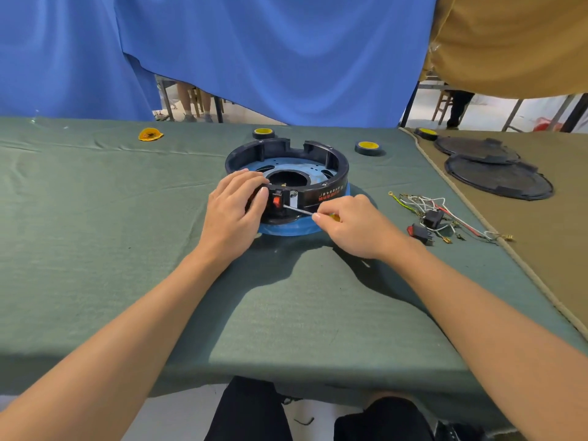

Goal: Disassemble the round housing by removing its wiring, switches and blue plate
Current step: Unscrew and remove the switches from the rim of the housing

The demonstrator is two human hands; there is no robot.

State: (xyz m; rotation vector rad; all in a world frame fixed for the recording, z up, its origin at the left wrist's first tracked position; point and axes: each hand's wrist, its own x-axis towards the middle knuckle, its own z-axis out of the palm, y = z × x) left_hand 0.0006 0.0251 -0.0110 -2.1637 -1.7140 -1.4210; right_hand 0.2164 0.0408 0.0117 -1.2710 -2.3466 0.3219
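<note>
The round black housing (331,186) sits mid-table on a blue disc (296,229), with a blue plate (288,165) inside it. A red switch (276,200) sits in the housing's near wall. My left hand (234,211) grips the housing's near-left rim, thumb beside the switch. My right hand (356,226) holds a small screwdriver (299,211), its metal tip touching the wall just right of the red switch. A bundle of loose wires (439,208) with two switches (424,229) lies on the cloth to the right.
Green cloth covers the table (127,249). Two yellow-cored tape rolls (368,148) stand behind the housing, a third on the tan cloth. An orange piece (150,134) lies at far left. Two black round covers (496,176) rest on the tan cloth at right. Blue curtains hang behind.
</note>
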